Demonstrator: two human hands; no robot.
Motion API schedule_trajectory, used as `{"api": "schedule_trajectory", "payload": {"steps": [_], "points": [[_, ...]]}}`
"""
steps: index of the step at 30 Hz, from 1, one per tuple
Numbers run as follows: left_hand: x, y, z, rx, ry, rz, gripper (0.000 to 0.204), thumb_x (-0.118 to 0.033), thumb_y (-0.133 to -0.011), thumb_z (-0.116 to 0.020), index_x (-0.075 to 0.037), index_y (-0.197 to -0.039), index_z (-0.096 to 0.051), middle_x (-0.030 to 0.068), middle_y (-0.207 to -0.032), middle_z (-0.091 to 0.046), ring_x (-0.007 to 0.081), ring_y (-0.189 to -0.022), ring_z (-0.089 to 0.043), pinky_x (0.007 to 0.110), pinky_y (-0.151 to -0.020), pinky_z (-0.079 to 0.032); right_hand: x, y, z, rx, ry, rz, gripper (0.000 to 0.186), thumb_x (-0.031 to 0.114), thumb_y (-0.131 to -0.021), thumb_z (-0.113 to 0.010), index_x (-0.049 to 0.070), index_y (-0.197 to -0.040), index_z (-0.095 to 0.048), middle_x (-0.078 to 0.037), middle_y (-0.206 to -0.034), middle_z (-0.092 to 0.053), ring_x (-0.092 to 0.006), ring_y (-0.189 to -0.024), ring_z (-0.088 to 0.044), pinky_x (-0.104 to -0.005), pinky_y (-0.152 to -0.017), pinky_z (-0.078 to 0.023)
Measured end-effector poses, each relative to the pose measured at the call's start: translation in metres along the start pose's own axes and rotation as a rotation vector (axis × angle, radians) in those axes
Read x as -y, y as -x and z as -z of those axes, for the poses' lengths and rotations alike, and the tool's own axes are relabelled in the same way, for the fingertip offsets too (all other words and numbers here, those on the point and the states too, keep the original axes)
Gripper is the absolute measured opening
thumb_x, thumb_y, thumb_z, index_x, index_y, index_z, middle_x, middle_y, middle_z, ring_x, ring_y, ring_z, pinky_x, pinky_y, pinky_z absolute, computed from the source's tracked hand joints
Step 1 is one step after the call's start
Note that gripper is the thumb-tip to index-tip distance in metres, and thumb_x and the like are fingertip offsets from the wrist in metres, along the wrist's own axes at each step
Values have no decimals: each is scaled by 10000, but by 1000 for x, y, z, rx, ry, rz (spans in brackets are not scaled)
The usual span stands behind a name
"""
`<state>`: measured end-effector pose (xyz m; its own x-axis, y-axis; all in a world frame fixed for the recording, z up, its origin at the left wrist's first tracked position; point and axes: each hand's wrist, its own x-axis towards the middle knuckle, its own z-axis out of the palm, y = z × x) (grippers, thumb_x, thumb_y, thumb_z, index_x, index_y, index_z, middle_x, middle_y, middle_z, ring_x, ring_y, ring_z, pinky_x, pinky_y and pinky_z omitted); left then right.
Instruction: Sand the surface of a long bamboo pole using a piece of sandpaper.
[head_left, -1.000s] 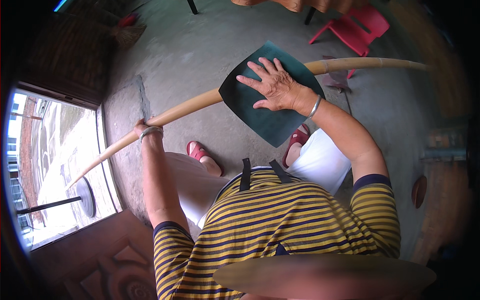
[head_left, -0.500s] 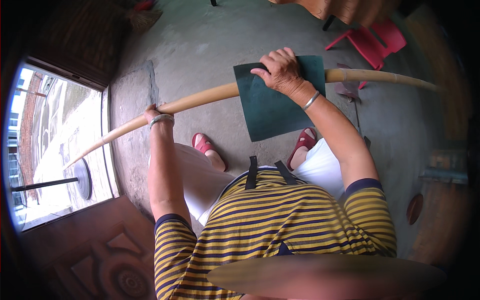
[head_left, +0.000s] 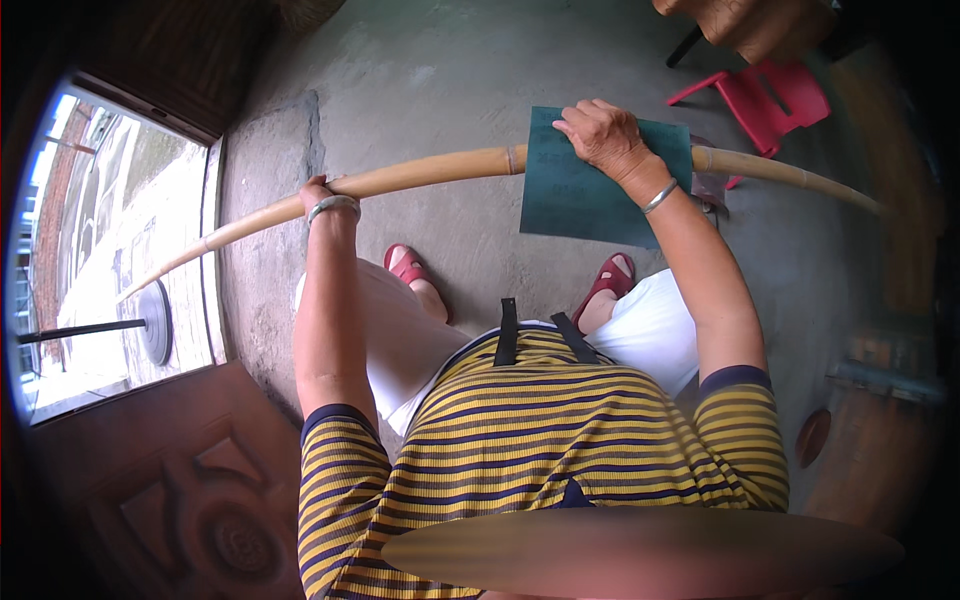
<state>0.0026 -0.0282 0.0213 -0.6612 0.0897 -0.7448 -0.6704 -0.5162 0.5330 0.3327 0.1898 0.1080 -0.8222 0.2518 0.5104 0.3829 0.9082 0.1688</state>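
Observation:
A long, pale bamboo pole [head_left: 430, 171] runs across in front of me, its ends curving in the fisheye view. My left hand [head_left: 316, 190] is closed round the pole on the left, fingers mostly hidden behind it. On the right, my right hand [head_left: 605, 138] grips the pole through a dark green sheet, like sandpaper [head_left: 585, 205], draped over it. The fingers of that hand curl over the sheet's upper part, and its lower part hangs free toward me. Behind the sheet, a stretch of the pole is hidden.
Beyond the pole at the far right stands a small red chair [head_left: 765, 105]. A bright doorway [head_left: 140, 240] opens on the left, with a carved brown wooden door [head_left: 210, 490] below it. Grey concrete floor [head_left: 430, 90] lies under my red sandals. A brown wooden edge [head_left: 760, 25] shows at the top right.
My right hand and the green sheet have slid to the right along the pole, and the sheet's lower edge has risen. My left hand still holds the pole.

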Motion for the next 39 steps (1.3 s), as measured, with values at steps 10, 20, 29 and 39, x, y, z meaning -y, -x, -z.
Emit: {"api": "schedule_trajectory", "payload": {"steps": [10, 20, 29, 39], "points": [[1, 3, -12, -129, 98, -118, 468, -51, -747, -604, 39, -1169, -423, 177, -970, -588, 318, -704, -617, 441, -678, -540, 26, 0, 14, 489, -135, 64, 563, 492, -725, -687, 57, -1050, -539, -168, -945, -641, -326, -906, -627, -399, -779, -514], [-45, -48, 17, 90, -26, -74, 267, -210, -768, -516, -61, -966, -418, 101, -790, -517, 273, -707, -546, 470, -738, -495, -48, 46, 38, 384, -27, -8, 367, 277, -673, -754, 78, -856, -506, -137, -797, -611, -326, -756, -627, -408, -656, -517], [-3, 8, -10, -25, 62, -117, 300, -93, -743, -636, 17, -968, -471, 156, -769, -587, 285, -637, -594, 403, -665, -494, -85, 66, 59, 379, 4, -182, 309, 220, -668, -722, 61, -826, -509, -156, -809, -602, -368, -801, -594, -468, -687, -473], [13, 67, -11, -87, 221, -62, 287, -67, -739, -597, 44, -964, -458, 147, -735, -547, 265, -562, -595, 369, -497, -508, 19, 14, 30, 380, -70, -99, 354, 206, -657, -760, 55, -832, -491, -147, -823, -602, -352, -784, -607, -437, -677, -492]]}}
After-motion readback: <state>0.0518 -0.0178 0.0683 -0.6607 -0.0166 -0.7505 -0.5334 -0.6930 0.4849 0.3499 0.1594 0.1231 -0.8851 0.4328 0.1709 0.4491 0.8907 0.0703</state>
